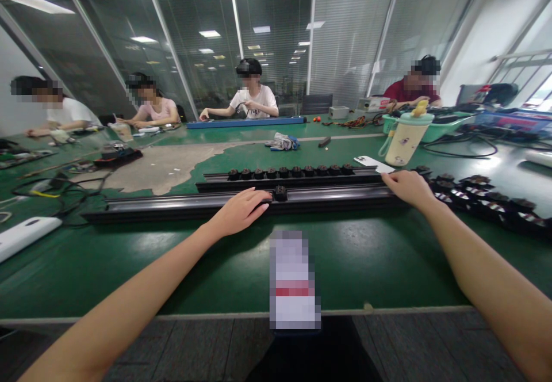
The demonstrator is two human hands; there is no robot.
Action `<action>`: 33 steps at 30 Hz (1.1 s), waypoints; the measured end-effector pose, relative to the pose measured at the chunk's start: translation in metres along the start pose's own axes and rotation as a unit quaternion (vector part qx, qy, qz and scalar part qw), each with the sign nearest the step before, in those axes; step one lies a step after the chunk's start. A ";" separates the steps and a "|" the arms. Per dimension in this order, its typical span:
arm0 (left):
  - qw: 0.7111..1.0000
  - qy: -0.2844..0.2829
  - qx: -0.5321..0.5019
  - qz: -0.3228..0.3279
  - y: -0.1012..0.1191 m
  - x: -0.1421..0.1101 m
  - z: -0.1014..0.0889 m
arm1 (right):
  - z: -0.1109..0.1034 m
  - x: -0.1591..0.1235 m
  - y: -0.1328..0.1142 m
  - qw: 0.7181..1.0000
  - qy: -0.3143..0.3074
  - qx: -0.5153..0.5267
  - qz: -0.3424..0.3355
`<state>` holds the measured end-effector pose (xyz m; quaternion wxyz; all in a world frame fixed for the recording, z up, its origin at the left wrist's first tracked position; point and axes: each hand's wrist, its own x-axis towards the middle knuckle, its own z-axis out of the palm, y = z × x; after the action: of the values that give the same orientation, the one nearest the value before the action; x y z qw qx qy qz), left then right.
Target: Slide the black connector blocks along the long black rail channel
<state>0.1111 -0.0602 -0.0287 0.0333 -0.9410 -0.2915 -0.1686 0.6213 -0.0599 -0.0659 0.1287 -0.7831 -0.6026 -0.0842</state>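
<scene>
A long black rail [159,202] with a shiny channel lies across the green table in front of me. One small black block [280,194] sits in it near the middle. My left hand [241,209] rests over the rail, fingers stretched out, fingertips beside the block and thumb over the front edge. At the rail's right part, my right hand [409,189] has its fingers bent over the rail, tips partly hidden. Just behind lies a second black rail [215,186], carrying a row of several similar black blocks [308,171].
Several loose black parts [495,198] spread at the right. A cream tumbler [405,143], a phone [373,164] and a glove [282,142] lie or stand farther back. A blurred, screen-like object [293,278] is at the front edge. Co-workers sit across the table [172,272].
</scene>
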 end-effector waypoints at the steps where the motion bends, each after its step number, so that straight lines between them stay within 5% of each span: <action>1: 1.000 0.000 0.000 0.001 0.000 0.000 0.000 | 0.000 0.000 0.000 1.000 0.000 0.000 0.000; 28: 0.997 -0.007 0.057 0.050 0.005 0.001 0.003 | 0.002 0.002 0.003 1.000 0.010 0.021 -0.014; 33: 0.998 0.006 0.053 0.046 0.008 0.002 0.003 | -0.005 0.002 0.000 0.996 0.050 0.060 -0.033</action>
<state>0.1179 -0.0655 -0.0305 0.0928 -0.9493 -0.2564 -0.1566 0.6216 -0.0596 -0.0605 0.2025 -0.7484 -0.6249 -0.0916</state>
